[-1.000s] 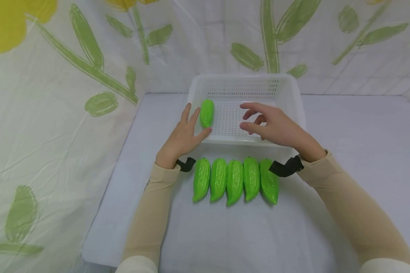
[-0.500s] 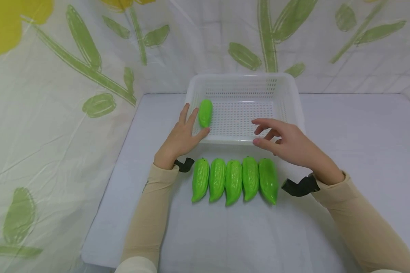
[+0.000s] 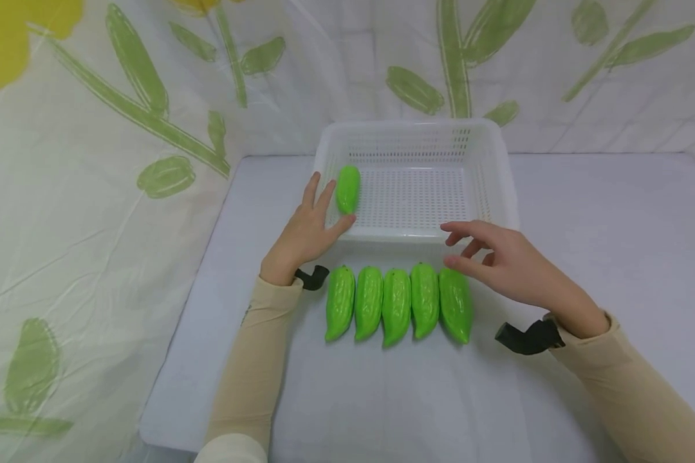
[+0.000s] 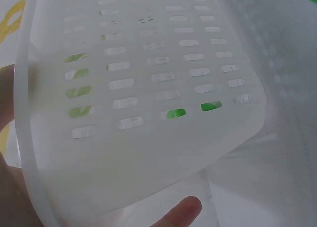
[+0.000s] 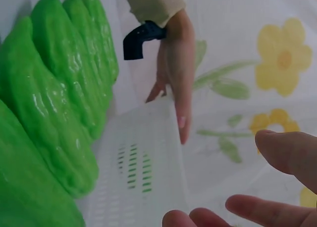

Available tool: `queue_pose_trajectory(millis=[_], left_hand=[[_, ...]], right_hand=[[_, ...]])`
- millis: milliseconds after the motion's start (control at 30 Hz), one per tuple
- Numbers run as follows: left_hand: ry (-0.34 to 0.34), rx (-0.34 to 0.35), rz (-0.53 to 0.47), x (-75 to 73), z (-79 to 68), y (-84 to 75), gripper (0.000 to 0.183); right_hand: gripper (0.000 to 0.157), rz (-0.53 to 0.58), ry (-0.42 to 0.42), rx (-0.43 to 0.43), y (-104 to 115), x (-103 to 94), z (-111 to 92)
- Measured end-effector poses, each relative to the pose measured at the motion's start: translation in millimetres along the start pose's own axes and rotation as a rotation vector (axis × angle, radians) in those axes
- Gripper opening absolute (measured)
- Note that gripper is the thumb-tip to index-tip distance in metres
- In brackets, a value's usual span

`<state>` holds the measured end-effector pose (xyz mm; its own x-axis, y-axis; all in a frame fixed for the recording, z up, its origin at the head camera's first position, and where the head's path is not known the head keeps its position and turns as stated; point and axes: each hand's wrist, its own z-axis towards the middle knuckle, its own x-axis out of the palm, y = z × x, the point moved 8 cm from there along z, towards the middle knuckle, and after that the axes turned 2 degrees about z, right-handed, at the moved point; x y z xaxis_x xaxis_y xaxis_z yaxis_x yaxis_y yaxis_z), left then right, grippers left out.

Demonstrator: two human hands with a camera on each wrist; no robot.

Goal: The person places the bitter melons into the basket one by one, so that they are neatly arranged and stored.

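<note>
My left hand (image 3: pixel 304 235) rests at the left front corner of the white plastic basket (image 3: pixel 417 236), fingers straight and spread. In the left wrist view its thumb (image 4: pixel 184 211) extends below the basket's slotted wall. One bright green bitter melon (image 3: pixel 348 190) lies inside the basket at the left end. My right hand (image 3: pixel 506 263) hovers by the front right part of the rim, fingers loosely bent with nothing in them. Below it and slightly left is the rightmost bitter melon (image 3: pixel 455 308) of a row of several, their pointed tips toward me.
A white cloth covers the table (image 3: pixel 602 257). Behind the basket, a white sheet with printed flowers and leaves (image 3: pixel 414 90) hangs; it also runs down the left side. Black wrist mounts (image 3: pixel 529 337) stick out under both wrists.
My right hand has drawn back from over the basket, moving right and toward me to near the rightmost bitter melon. My left hand stays at the basket's corner.
</note>
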<state>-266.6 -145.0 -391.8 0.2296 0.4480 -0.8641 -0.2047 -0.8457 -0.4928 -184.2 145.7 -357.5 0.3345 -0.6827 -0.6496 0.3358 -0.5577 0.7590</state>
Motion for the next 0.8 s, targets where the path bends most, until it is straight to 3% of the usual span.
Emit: queue_pose_trajectory(millis=[333,800], left_hand=[[0.01,0.02,-0.02,6.0,-3.1,-3.0,0.09],[-0.011,0.011,0.005,-0.1,0.1,-0.8,0.089]], right_hand=[[0.049,-0.015,-0.014,0.029,-13,3.0,-22],[0.053,-0.082,0.016,-0.009,-11,6.1,-23]])
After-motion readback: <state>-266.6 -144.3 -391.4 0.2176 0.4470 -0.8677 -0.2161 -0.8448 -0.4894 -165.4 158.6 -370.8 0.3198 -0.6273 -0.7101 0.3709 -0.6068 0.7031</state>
